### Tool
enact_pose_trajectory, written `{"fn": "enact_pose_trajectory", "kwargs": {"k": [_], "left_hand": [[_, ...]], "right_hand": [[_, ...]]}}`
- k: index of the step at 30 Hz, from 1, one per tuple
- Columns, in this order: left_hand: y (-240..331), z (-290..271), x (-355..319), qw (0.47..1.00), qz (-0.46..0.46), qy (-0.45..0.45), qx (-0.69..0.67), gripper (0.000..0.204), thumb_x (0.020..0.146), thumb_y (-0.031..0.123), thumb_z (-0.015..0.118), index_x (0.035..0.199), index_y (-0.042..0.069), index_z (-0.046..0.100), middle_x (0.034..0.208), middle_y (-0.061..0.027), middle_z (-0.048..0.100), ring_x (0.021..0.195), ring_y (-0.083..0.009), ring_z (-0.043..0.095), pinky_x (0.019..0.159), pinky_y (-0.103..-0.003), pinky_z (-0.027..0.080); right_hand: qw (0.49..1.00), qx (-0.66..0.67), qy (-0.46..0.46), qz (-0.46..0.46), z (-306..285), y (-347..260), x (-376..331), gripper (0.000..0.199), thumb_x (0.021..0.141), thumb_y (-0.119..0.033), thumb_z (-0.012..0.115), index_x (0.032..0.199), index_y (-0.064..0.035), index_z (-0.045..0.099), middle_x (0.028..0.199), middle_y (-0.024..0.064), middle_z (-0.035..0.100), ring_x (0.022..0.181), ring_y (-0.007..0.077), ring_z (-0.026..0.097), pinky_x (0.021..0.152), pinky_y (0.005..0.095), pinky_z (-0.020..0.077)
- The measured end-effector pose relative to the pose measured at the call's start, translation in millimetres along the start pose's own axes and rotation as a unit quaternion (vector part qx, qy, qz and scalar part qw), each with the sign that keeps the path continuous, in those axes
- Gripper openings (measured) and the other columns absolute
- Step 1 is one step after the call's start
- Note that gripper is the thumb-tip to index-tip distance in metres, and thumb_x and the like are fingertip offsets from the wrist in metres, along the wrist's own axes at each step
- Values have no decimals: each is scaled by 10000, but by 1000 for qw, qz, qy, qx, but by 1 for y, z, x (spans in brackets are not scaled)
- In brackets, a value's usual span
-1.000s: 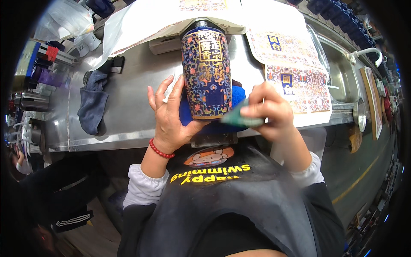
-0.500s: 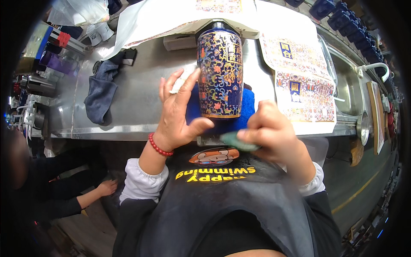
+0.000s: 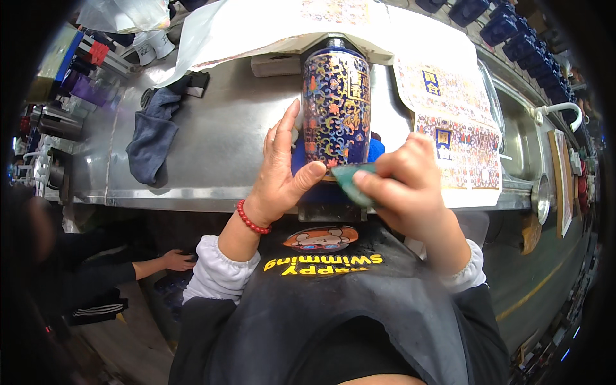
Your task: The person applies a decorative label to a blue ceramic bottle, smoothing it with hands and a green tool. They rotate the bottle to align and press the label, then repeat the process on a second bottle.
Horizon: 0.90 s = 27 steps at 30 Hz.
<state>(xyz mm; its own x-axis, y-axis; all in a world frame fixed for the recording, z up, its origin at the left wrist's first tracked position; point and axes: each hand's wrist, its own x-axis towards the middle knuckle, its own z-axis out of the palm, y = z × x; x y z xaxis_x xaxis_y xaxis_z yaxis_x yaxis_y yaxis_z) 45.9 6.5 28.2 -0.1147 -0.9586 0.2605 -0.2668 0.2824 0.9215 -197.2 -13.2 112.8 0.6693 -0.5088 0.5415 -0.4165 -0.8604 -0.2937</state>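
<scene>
One tall dark-blue cylindrical vase (image 3: 336, 109) covered in red and gold scroll pattern lies in front of the person, its lower end over a blue cushion (image 3: 375, 149) at the near edge of the counter (image 3: 218, 135). The left hand (image 3: 281, 172) rests open against the vase's left side, fingers stretched along it and thumb pressing its lower front; this grip steadies the vase without closing round it. The right hand (image 3: 410, 183) has its grip pinched shut on one small flat green scraper (image 3: 351, 181), whose tip touches the bottom of the vase just beside the left thumb.

The counter is brushed grey metal with a rolled front lip. Two printed decal sheets (image 3: 459, 128) lie on it to the right of the vase, and one large white paper sheet (image 3: 256, 29) lies behind. One crumpled dark-blue cloth (image 3: 153, 131) sits well apart on the left. A steel sink (image 3: 523, 138) is set in at the far right.

Down at the lower left, another person's hand (image 3: 174, 260) reaches below the counter.
</scene>
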Motion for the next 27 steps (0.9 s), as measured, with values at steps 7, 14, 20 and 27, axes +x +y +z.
{"fn": "enact_pose_trajectory", "kwargs": {"k": [7,14,20,27], "left_hand": [[48,21,-21,919,182,68,342,832,977,657,460,1509,17,452,1460,-180,495,1418,-436,319,1169,-677,18],[49,16,-23,939,51,64,334,886,962,730,391,1535,56,433,1482,-188,485,1424,-435,282,1151,-691,16],[52,22,-6,913,87,28,398,989,924,796,353,1566,44,361,1551,-213,375,1436,-476,182,1133,-705,16],[47,11,0,936,71,58,341,1020,906,801,395,1581,39,321,1553,-275,362,1447,-506,152,1130,-713,37]], "right_hand": [[928,277,87,233,1,7,-3,132,817,-12,750,918,-13,665,806,52,591,724,152,590,640,287,464],[885,287,108,351,25,12,-9,164,951,-140,704,974,-12,604,844,21,626,738,86,555,676,246,462],[871,299,113,373,25,10,-12,191,957,-150,706,1008,-17,579,851,18,620,766,80,554,688,244,464],[883,277,101,365,24,12,-9,205,957,-148,708,1017,-15,563,858,21,600,773,82,549,685,240,455]]}}
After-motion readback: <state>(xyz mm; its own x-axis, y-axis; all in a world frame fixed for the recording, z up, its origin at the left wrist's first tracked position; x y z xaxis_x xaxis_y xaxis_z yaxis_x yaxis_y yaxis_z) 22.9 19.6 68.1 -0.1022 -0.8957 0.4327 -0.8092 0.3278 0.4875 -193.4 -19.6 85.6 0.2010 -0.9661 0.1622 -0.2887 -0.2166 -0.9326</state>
